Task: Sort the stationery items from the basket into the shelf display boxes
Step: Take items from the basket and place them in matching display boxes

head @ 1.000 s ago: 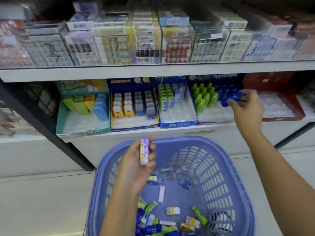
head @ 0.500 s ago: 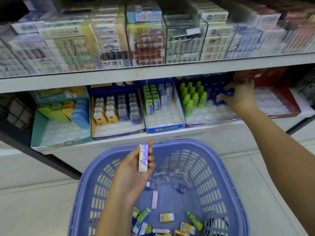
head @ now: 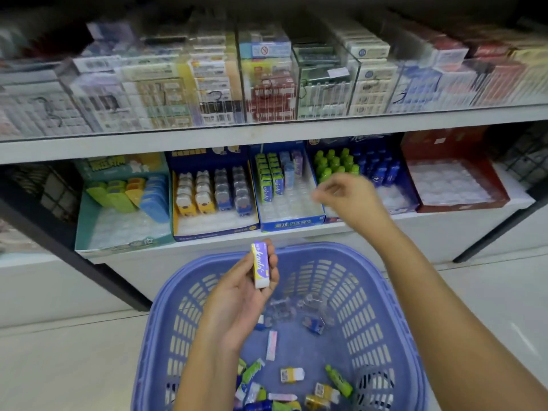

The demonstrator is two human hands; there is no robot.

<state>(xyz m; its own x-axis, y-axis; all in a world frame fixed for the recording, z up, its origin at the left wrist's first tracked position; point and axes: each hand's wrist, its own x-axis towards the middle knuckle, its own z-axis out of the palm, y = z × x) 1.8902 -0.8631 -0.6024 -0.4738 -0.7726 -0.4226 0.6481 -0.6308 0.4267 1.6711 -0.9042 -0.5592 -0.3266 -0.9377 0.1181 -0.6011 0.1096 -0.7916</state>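
Eraser (head: 260,265) in a purple and yellow paper sleeve, held upright in the left hand (head: 237,301) above a lilac plastic basket (head: 364,321). The thumb and curled fingers pinch its long sides, so the printed face is turned up to the camera, probably so that it can be matched to its box.

Below it, loose stationery items (head: 292,375) lie scattered on the basket floor: small green bottles, yellow and white pieces, a pink eraser and some clear plastic parts. A good many are not yet sorted.

The right hand (head: 347,200) hangs in the air between the basket and the lower shelf (head: 178,247), in front of the display boxes. It is blurred by motion. Its fingers are loosely curled and it appears to hold nothing.

Five open display boxes stand side by side on that shelf, each tilted so its rows face the shopper. From left: a teal box (head: 124,244) of green, yellow and blue cases; a yellow-lined box (head: 213,231) of small animal-shaped dispensers; a blue eraser box (head: 292,225) with green-sleeved rows and a few purple ones at the back; a bottle box (head: 355,142) of green and blue bottles; and a red box (head: 462,203) showing only bare moulded slots.

The eraser most likely belongs in the blue eraser box, beside the purple ones.
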